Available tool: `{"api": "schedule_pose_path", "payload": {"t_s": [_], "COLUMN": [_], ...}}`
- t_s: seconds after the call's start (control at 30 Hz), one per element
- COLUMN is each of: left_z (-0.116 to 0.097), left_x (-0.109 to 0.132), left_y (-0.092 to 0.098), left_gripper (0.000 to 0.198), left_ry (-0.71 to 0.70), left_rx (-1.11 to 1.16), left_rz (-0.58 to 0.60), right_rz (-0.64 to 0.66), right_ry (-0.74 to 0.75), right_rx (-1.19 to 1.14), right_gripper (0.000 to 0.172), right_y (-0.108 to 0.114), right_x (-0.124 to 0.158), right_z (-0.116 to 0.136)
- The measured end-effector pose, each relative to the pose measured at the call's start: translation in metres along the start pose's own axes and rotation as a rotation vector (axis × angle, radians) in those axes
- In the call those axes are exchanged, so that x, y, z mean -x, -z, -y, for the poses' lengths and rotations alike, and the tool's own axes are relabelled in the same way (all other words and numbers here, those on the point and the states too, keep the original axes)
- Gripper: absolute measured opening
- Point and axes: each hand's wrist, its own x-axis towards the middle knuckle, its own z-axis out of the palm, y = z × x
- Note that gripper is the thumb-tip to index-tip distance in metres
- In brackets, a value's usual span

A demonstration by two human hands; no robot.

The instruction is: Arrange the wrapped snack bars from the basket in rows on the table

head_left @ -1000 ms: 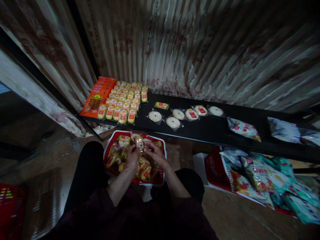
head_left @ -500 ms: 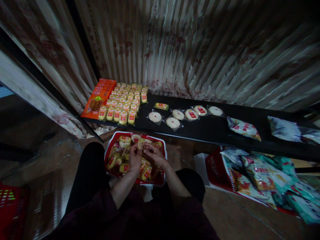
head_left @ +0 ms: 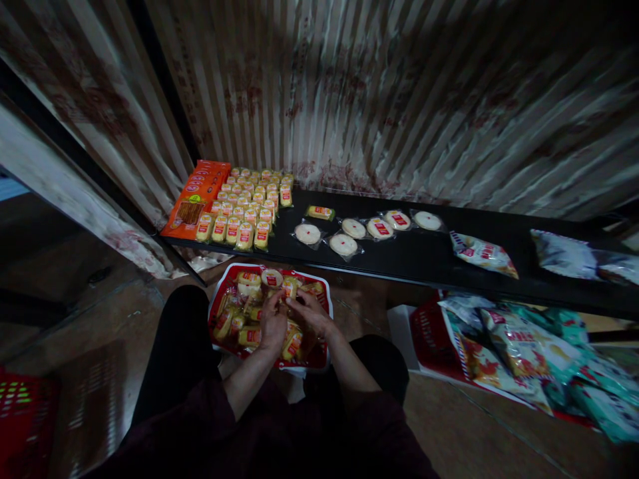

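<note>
The left hand (head_left: 273,327) and right hand (head_left: 311,313), fingers curled nearly together, pinch a yellow wrapped cake (head_left: 289,287) near the red basket's (head_left: 294,364) far edge. The step seems to be adjusting this cake; the next move calls for a light, secure grip.

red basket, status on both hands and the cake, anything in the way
Left hand and right hand holding one wrapped cake. Red basket beneath, loaded with other packets. Nothing visibly blocking.
</note>
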Motion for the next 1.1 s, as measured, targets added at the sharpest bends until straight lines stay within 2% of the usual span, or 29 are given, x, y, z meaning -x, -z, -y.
{"api": "schedule_pose_path", "payload": {"t_s": [0.13, 0.33, 0.43, 0.63, 0.83, 1.1], "left_z": [-0.003, -0.007, -0.005, -0.002, -0.007, 0.0], "left_x": [0.0, -0.002, -0.001, -0.002, -0.001, 0.002], "left_y": [0.0, 0.0, 0.001, 0.002, 0.002, 0.003], "left_gripper": [0.034, 0.033, 0.03, 0.029, 0.026, 0.018], "left_ry": [-0.02, 0.021, 0.043, 0.051, 0.061, 0.064], "left_rx": [0.0, -0.013, -0.004, -0.045, -0.036, -0.028], "left_rz": [0.001, -0.036, -0.041, -0.022, -0.012, -0.038], "right_rz": [0.035, -0.02, -0.013, -0.02, -0.001, -0.064], "right_ry": [-0.002, -0.124, -0.09, -0.029, 0.057, -0.001], "right_rx": [-0.073, -0.227, -0.263, -0.134, -0.087, -0.089], "right_gripper": [0.041, 0.051, 0.051, 0.051, 0.055, 0.047], "right_y": [0.0, -0.004, -0.004, -0.001, -0.002, -0.008], "right_x": [0.0, 0.004, 0.005, 0.006, 0.008, 0.018], "right_z": [0.003, 0.012, 0.013, 0.01, 0.006, 0.002]}}
